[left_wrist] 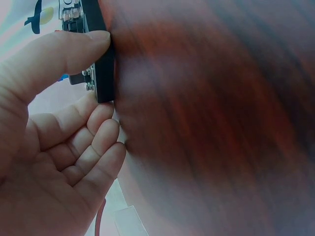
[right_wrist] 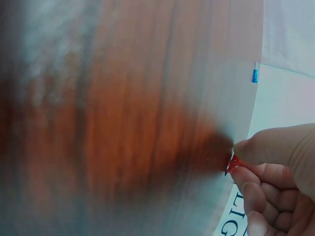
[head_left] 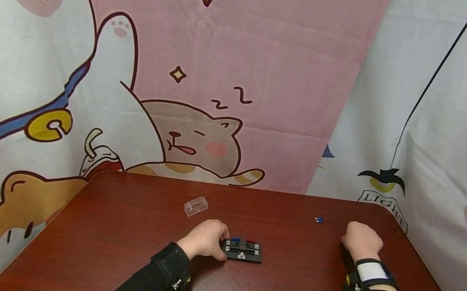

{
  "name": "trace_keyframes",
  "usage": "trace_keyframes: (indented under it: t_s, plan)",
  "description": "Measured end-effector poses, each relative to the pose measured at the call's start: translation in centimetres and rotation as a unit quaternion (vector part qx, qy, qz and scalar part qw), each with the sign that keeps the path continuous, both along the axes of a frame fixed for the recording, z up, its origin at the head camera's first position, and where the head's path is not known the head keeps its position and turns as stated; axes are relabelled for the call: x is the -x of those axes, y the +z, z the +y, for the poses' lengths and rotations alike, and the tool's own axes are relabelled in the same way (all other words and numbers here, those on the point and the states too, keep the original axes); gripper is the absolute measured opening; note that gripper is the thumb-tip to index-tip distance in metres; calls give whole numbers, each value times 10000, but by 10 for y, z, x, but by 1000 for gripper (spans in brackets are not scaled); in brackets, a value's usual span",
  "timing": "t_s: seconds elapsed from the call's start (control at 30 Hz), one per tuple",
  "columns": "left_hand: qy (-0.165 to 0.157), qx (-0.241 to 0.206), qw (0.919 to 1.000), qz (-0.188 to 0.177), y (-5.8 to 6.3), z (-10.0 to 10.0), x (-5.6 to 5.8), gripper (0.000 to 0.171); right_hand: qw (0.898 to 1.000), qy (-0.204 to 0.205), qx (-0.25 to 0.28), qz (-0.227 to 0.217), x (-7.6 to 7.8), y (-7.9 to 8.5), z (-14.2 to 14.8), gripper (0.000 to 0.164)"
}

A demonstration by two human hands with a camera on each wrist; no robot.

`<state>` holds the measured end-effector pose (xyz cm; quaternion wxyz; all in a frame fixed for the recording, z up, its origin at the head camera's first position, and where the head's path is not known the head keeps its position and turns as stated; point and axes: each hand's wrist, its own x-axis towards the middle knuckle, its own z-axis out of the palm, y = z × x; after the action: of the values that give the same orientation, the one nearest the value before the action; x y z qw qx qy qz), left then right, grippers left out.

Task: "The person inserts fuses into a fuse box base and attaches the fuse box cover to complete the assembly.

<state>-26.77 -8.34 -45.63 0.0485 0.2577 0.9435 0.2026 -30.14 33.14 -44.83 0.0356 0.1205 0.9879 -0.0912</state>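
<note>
Resting on the dark red table (head_left: pixel 114 249), the left hand (head_left: pixel 205 238) gripped the near end of the black fuse block (head_left: pixel 243 250): the left wrist view showed the thumb (left_wrist: pixel 59 51) pressed along one edge of the block (left_wrist: pixel 101 59) and the curled fingers (left_wrist: pixel 86 142) tucked beside its other end. A blue and a red fuse stood seated in the block's top row, and the rest of its slots looked bare from the head view.

Further out, the right hand (head_left: pixel 361 240) lay curled near the table's far right edge, well apart from the block. Its thumb and forefinger pinched a small red fuse (right_wrist: pixel 232 162) with the blades pointing down toward the wood, the other fingers (right_wrist: pixel 268 196) folded under.

A loose blue fuse (head_left: pixel 319 220) lay on the table just left of that hand, and a clear plastic cover (head_left: pixel 196 205) sat behind the left hand, near but not touching.

The red fuse was held only by its very top, so I judged it could twist or slip from the pinch, and tilted blades might miss a slot. With the left hand holding just one end, the block could skid or pivot under a push from above. The blue fuse sat close enough to be knocked by the right hand.
</note>
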Motion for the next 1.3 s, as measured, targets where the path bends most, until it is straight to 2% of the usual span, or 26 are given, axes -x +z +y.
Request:
trace_keyframes:
  t_s: [0.5, 0.7, 0.93, 1.13, 1.3]
  plan:
    - [-23, -7, 10000, -11, 0, -1, 0, 41, 9999, 103, -103, 45, -1, 7, -1, 17]
    - [-17, -29, 10000, -29, -1, -1, 1, 41, 9997, 65, -72, 217, -3, 8, 1, 18]
    - [4, 1, 10000, -6, 0, -1, 1, 41, 9987, 297, 0, 416, -8, 15, -10, 10]
    - [-11, -16, 10000, -18, 0, -1, 1, 41, 9977, 527, 87, 422, -11, 18, -24, 30]
    - [14, 12, 10000, 1, 0, 0, 0, 40, 9958, 717, 130, 562, -9, 17, -33, 34]
